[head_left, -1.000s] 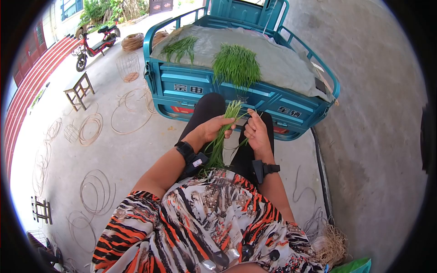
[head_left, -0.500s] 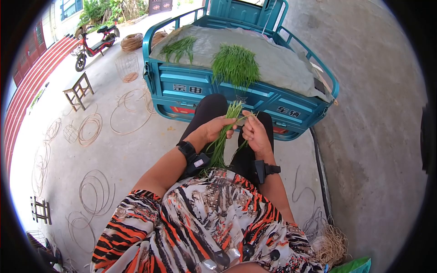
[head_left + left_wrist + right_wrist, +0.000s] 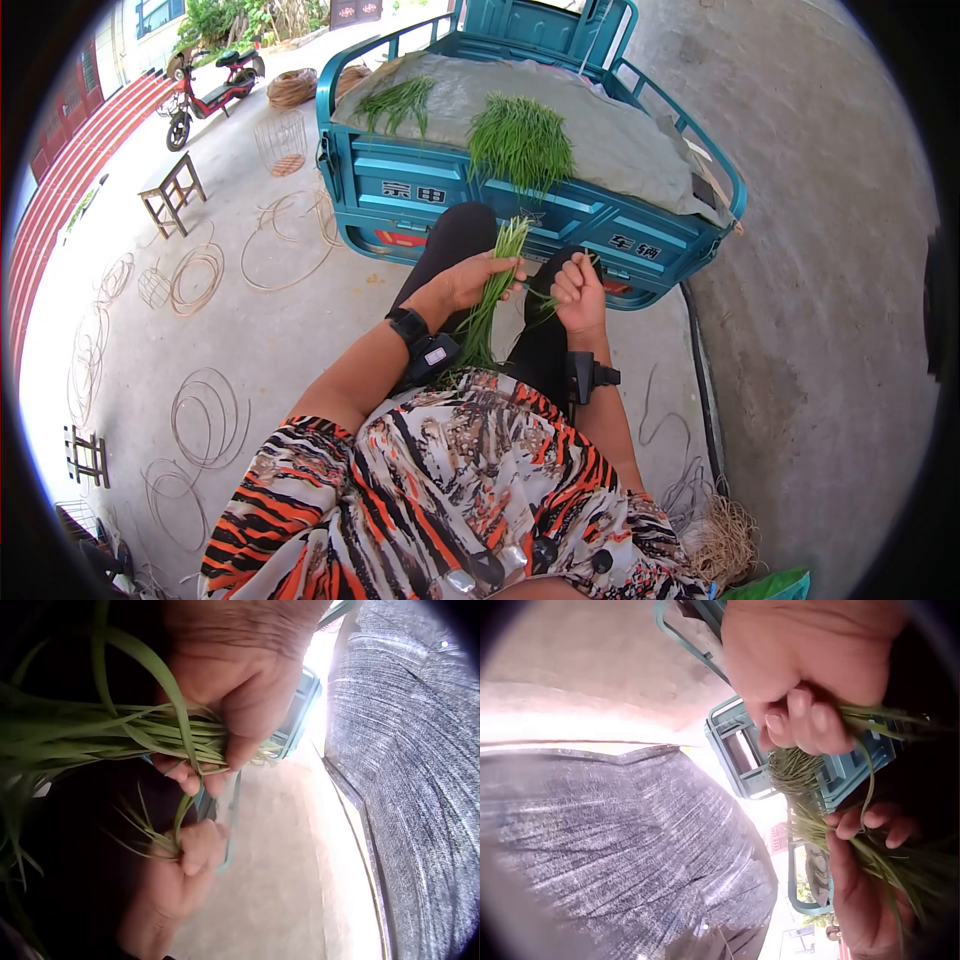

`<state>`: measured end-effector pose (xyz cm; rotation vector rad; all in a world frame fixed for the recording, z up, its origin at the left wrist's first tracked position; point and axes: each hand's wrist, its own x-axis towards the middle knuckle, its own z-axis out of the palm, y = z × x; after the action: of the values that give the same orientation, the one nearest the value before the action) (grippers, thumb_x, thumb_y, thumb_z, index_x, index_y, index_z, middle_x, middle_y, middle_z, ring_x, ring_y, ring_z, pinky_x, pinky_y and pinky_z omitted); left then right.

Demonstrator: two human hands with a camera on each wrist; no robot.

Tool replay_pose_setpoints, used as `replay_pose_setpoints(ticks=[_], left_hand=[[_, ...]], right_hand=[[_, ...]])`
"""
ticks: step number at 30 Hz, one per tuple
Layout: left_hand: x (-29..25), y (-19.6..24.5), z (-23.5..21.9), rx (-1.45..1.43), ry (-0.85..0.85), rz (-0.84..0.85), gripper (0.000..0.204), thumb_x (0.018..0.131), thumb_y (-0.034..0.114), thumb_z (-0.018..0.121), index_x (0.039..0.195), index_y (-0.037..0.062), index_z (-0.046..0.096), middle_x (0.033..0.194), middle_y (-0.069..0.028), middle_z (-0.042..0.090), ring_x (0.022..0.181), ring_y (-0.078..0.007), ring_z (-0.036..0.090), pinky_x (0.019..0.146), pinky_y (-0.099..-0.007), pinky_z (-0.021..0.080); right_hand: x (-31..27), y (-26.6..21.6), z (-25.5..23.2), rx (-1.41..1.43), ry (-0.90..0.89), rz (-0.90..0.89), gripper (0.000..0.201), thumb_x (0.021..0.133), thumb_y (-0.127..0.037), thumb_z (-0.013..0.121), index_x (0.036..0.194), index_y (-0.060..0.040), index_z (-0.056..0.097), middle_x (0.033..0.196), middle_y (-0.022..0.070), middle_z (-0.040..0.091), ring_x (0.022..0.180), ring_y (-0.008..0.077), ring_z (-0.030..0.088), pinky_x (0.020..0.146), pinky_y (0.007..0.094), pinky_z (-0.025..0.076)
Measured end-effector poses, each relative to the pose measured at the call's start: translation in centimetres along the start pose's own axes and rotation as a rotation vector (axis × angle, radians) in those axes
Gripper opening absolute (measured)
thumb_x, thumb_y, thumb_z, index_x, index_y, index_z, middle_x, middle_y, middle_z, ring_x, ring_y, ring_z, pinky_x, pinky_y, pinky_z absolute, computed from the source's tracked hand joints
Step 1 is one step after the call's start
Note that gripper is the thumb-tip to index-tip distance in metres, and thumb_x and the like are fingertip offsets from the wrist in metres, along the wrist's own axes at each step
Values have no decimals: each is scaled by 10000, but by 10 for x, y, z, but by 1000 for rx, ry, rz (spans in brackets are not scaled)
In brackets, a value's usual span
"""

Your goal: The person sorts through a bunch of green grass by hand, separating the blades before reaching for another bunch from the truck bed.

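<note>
Over the lap, my left hand (image 3: 470,282) grips a bunch of chives (image 3: 483,325), thumb across the stalks near their pale ends. The long leaves trail back toward the shirt. Just to the right, my right hand (image 3: 580,292) has its fingers curled round a few chive strands (image 3: 142,825). In the right wrist view, one bent leaf (image 3: 871,780) spans between the two hands. Ahead, a thick heap of chives (image 3: 520,140) hangs over the tailgate edge of a blue cargo tricycle (image 3: 350,165). A smaller pile of chives (image 3: 397,105) lies left of it on the cover.
A grey sheet (image 3: 620,140) covers the cargo bed. On the floor at left are a wooden stool (image 3: 172,195), loops of wire (image 3: 200,283) and a red scooter (image 3: 210,100). A bundle of dry straw-like strands (image 3: 725,540) sits at lower right.
My right hand has drawn away to the right from the bunch, its fingers now curled in round a few strands. The left hand keeps its grip in nearly the same place.
</note>
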<state>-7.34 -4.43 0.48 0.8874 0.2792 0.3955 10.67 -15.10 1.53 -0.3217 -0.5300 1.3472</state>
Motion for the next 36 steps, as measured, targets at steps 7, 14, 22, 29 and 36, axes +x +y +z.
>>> replay_pose_setpoints(ticks=[7, 14, 22, 29, 36], left_hand=[[0, -1, 3, 48, -113, -14, 146, 920, 187, 529, 1003, 70, 555, 789, -21, 590, 700, -128, 580, 611, -258, 468], [2, -4, 7, 184, -79, -37, 150, 900, 206, 562, 980, 79, 546, 758, -25, 572, 615, -115, 542, 522, -232, 432], [-1, -1, 9, 106, -41, -42, 153, 908, 219, 560, 988, 89, 567, 800, -3, 570, 641, -106, 540, 551, -233, 444], [1, -3, 5, 61, -32, -55, 178, 911, 229, 557, 1024, 92, 554, 804, 5, 567, 649, -107, 548, 555, -240, 457], [3, -2, 1, 5, -32, -68, 173, 921, 213, 539, 1018, 70, 553, 810, -18, 593, 681, -126, 575, 582, -252, 486]], right_hand=[[1, 24, 25, -531, 179, 98, 235, 906, -299, 566, 909, -70, 514, 564, -64, 345, 402, 18, 277, 356, 173, 204], [3, 30, 23, -569, 193, 65, 185, 902, -255, 574, 878, -88, 498, 558, -68, 351, 398, 15, 283, 343, 170, 224], [3, 23, 14, -451, 150, 111, 114, 931, -220, 516, 936, -107, 503, 560, -70, 335, 393, 17, 275, 352, 169, 206], [3, 19, 7, -323, 77, 94, 140, 952, -244, 466, 944, -111, 509, 597, -61, 366, 430, 36, 318, 392, 193, 261], [8, 30, 23, -176, 363, -99, 199, 967, -283, 413, 906, -114, 500, 672, -42, 405, 574, 107, 426, 505, 249, 374]])
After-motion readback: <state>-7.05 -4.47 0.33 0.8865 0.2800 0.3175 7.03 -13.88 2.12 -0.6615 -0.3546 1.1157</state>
